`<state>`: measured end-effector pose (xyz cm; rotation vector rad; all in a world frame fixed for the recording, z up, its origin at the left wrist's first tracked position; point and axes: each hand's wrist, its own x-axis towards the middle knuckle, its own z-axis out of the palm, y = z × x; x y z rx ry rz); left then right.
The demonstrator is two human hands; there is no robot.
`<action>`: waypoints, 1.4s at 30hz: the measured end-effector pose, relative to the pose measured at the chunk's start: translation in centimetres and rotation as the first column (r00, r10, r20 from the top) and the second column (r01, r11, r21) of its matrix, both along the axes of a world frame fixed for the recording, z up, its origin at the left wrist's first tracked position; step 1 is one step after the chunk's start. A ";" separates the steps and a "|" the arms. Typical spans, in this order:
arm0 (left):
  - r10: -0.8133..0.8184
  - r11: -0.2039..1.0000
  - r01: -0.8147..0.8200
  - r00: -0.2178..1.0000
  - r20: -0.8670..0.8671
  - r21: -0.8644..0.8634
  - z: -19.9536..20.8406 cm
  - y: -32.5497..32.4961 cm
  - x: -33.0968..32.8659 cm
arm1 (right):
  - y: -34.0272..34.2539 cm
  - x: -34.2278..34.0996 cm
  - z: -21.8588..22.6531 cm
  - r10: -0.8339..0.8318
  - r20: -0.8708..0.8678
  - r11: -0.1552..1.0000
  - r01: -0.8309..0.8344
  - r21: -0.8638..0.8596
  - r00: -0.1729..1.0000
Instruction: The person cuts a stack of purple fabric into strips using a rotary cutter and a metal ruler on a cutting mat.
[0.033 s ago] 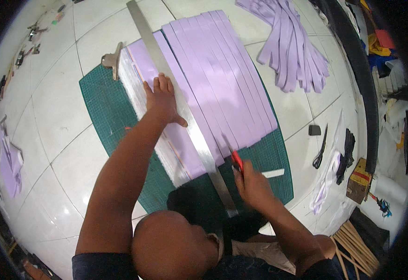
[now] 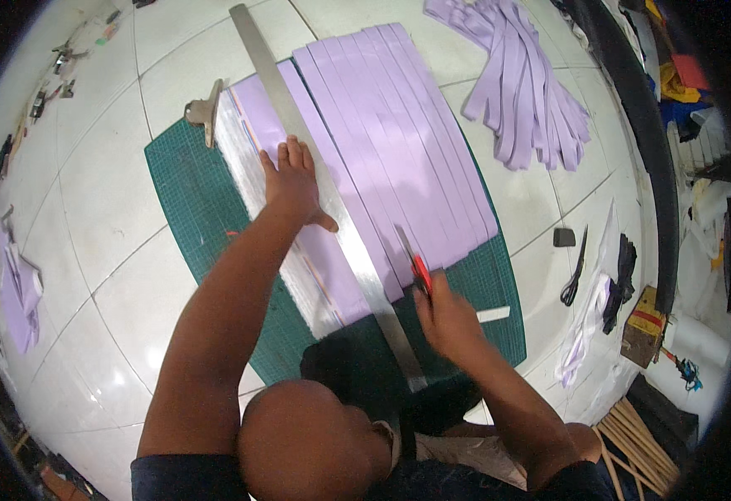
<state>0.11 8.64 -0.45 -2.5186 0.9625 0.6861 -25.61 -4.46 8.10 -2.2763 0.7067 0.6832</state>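
My left hand (image 2: 294, 185) lies with fingers spread on the lilac fabric (image 2: 399, 159), its fingertips and thumb at the edge of a long metal ruler (image 2: 353, 244). The ruler crosses the fabric lengthwise and sticks out at both ends. My right hand (image 2: 449, 319) is closed around a red-handled cutter knife (image 2: 421, 272) over the near edge of the fabric, right of the ruler. Its blade points away from me; whether it touches the fabric I cannot tell. Right of the ruler the fabric lies in several parallel strips. A metal clip (image 2: 205, 112) grips the fabric's far left corner.
A green cutting mat (image 2: 183, 179) lies beneath the fabric on white floor tiles. Loose lilac strips (image 2: 526, 92) lie at the far right. Further right are black scissors (image 2: 576, 275), a small dark block (image 2: 563, 237) and a yellow-brown box (image 2: 643, 326). Lilac cloth (image 2: 19, 292) lies far left.
My right hand with the cutter knife has shifted slightly away from me. My left hand and the ruler hold their place.
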 end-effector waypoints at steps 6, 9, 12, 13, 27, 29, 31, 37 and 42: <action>0.024 1.000 -0.024 0.999 0.024 -0.017 0.6 -1.0 -0.2 | 0.9 13.3 -7.3 0.044 0.272 0.997 -0.026 -0.070 0.961; 0.035 0.999 -0.035 0.999 0.035 -0.007 -0.2 -0.5 -0.1 | 2.5 17.8 -7.8 0.075 0.213 0.996 -0.062 -0.065 0.974; 0.021 1.000 -0.019 0.994 0.105 -0.019 -1.8 -0.1 0.0 | 3.3 19.6 -8.2 0.094 0.163 0.993 -0.080 -0.085 0.982; 0.024 0.999 -0.021 0.994 0.108 -0.030 -2.0 -0.1 -0.1 | 3.4 19.7 -8.5 0.091 0.145 0.992 -0.078 -0.097 0.985; 0.028 1.000 -0.028 0.999 0.018 -0.007 -0.2 -0.4 0.2 | 2.3 17.9 -6.8 0.128 0.095 0.992 -0.127 -0.017 0.987; 0.025 0.999 -0.025 1.000 -0.004 0.023 0.9 -1.2 0.1 | 1.8 13.9 -6.0 0.098 0.028 0.995 -0.099 0.033 0.995; 0.027 0.999 -0.027 1.000 -0.015 0.035 0.7 -0.9 -0.1 | 2.1 9.0 -5.3 0.056 -0.082 0.995 -0.049 0.090 0.995; 0.006 0.997 -0.005 1.000 0.012 -0.074 -0.4 0.1 0.0 | 3.2 -4.5 -2.7 0.007 -0.459 0.994 0.042 0.097 0.889; 0.021 1.000 -0.022 0.999 -0.025 -0.013 1.0 -1.3 0.0 | 2.0 -10.4 -2.7 0.096 -0.470 0.995 -0.091 0.033 0.877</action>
